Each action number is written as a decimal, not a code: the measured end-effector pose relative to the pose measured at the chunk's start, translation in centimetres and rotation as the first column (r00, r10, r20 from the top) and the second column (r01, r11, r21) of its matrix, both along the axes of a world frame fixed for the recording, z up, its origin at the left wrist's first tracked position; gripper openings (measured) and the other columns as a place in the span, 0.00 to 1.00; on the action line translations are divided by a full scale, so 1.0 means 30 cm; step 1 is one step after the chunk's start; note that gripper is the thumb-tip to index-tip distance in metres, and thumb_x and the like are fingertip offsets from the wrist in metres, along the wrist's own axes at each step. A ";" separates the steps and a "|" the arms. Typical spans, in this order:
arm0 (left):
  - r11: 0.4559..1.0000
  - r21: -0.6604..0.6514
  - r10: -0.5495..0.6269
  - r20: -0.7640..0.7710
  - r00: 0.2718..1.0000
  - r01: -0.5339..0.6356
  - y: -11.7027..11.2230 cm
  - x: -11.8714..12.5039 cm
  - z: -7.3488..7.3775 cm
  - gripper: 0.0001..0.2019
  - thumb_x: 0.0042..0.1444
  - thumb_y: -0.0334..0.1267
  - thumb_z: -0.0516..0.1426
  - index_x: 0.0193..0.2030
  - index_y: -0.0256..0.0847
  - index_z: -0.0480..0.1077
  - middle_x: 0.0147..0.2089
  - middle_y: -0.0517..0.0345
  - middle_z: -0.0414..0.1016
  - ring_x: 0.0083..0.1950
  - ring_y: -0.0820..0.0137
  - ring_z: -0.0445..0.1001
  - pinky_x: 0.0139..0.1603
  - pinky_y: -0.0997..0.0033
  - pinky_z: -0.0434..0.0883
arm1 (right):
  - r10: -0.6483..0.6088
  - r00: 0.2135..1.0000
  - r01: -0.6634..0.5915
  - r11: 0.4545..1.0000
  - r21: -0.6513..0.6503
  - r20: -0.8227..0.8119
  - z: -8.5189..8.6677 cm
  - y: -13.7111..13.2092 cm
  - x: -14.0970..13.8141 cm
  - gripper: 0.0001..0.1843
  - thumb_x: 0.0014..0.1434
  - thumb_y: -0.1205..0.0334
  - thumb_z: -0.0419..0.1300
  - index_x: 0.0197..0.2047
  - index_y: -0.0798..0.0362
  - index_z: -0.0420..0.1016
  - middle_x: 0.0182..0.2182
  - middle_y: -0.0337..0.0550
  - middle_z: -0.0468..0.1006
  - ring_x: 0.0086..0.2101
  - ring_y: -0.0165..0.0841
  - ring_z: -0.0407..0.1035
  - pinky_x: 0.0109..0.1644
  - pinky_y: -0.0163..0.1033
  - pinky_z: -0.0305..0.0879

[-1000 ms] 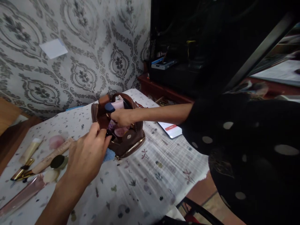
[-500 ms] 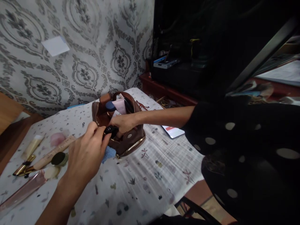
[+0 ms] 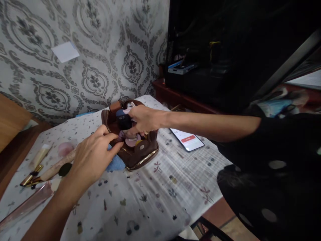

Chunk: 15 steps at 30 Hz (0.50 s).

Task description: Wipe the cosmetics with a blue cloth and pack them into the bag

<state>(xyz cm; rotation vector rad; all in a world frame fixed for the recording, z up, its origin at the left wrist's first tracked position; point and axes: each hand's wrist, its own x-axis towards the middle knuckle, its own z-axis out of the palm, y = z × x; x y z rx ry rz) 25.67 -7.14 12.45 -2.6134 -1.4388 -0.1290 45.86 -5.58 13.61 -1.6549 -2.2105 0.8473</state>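
A grey patterned wall (image 3: 100, 50) stands behind a desk (image 3: 150, 201) covered with a pale flowered cloth. A small brown bag (image 3: 145, 155) sits open near the far edge, on a blue cloth (image 3: 115, 164).

The right hand (image 3: 144, 118) reaches across from the right. It is clamped on a little black case (image 3: 123, 122), which it holds just above the bag's mouth, clear of the things inside. The left hand (image 3: 92, 160) is at the bag's near rim with thumb and fingertips drawn together. I cannot tell whether it grips anything there or only touches the rim.

The bag already looks fairly full, with a pink tube, a blue cap and a round pinkish piece showing inside. Well apart to the left, more things lie loose on the desk: a cream tube (image 3: 40, 155), gold-handled brushes (image 3: 30, 179), a dark round puff (image 3: 64, 169) and a long pink tube (image 3: 27, 206). So the work seems partway through, with the bag and the desk each holding a share. A phone (image 3: 188, 139) lies face up just right of the bag.
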 end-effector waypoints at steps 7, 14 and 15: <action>0.977 -0.009 -0.211 -0.130 0.969 0.211 0.125 0.071 0.058 0.16 0.64 0.39 0.49 0.41 0.48 0.80 0.46 0.56 0.75 0.44 0.63 0.76 0.38 0.68 0.67 | -0.129 0.991 0.133 0.981 0.140 -0.039 0.035 -0.010 0.066 0.08 0.55 0.60 0.65 0.33 0.57 0.74 0.16 0.33 0.71 0.18 0.27 0.68 0.18 0.28 0.56; 0.996 -0.087 -0.037 -0.415 0.909 0.000 0.206 0.212 0.073 0.15 0.60 0.46 0.55 0.48 0.44 0.76 0.49 0.46 0.81 0.50 0.52 0.79 0.44 0.63 0.71 | -0.195 0.978 0.207 0.958 0.197 -0.077 0.031 -0.035 0.099 0.08 0.55 0.62 0.65 0.34 0.59 0.76 0.16 0.33 0.70 0.18 0.26 0.67 0.18 0.28 0.53; 0.996 -0.090 -0.024 -0.428 0.903 -0.016 0.214 0.227 0.066 0.17 0.59 0.48 0.56 0.50 0.43 0.76 0.51 0.45 0.80 0.52 0.51 0.78 0.46 0.63 0.71 | -0.207 0.976 0.216 0.956 0.199 -0.065 0.030 -0.039 0.104 0.07 0.55 0.62 0.65 0.33 0.59 0.77 0.15 0.33 0.69 0.18 0.26 0.66 0.19 0.28 0.53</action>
